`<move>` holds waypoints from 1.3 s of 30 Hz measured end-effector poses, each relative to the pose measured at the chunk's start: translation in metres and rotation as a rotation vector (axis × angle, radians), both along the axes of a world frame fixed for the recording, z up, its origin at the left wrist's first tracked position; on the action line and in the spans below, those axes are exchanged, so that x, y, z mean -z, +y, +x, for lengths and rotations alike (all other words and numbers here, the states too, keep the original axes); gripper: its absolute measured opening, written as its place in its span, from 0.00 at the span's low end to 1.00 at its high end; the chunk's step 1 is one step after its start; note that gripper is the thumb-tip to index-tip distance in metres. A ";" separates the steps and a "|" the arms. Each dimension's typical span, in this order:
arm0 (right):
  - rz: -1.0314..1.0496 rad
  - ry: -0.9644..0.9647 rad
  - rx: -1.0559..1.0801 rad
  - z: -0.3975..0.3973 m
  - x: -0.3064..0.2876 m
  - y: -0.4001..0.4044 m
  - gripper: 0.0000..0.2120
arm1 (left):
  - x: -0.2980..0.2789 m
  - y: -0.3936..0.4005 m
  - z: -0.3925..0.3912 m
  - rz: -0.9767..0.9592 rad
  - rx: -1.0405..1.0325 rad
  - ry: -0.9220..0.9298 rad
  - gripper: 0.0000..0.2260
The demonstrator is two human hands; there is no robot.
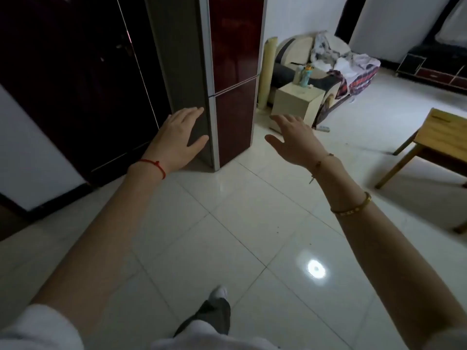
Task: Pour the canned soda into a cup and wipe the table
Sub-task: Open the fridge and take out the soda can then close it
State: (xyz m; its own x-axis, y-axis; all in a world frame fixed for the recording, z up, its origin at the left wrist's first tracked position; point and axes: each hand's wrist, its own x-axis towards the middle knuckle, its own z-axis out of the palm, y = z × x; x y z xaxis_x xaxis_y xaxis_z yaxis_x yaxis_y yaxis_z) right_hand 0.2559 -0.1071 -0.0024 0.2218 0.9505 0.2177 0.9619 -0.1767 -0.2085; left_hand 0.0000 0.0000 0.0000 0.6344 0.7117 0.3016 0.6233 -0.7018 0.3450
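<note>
No soda can, cup or cloth shows in the head view. My left hand (178, 136) is stretched forward with straight fingers, in front of the grey side of a dark red fridge (235, 79). My right hand (294, 141) is also held out, fingers spread and holding nothing, over the white tiled floor to the right of the fridge. A wooden table (441, 137) stands at the right edge; only its corner and legs show.
Dark wooden doors (83, 79) fill the left. Behind the fridge stand a small cream cabinet (295, 104) with a bottle on it, a rolled mat, and a sofa (326, 69) piled with clothes. My foot (218, 294) steps on the tiles.
</note>
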 end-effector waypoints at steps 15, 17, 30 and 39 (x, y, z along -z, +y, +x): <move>-0.059 0.082 -0.010 0.004 0.062 0.086 0.27 | 0.056 0.080 0.003 -0.121 -0.016 0.011 0.28; -0.066 0.088 -0.014 0.007 0.063 0.108 0.27 | 0.056 0.101 0.005 -0.132 -0.027 0.018 0.28; -0.084 0.126 0.038 0.027 0.065 0.227 0.27 | 0.062 0.227 0.026 -0.206 -0.013 0.008 0.27; -0.111 0.128 0.023 0.052 0.085 0.293 0.27 | 0.081 0.294 0.047 -0.238 -0.041 0.027 0.27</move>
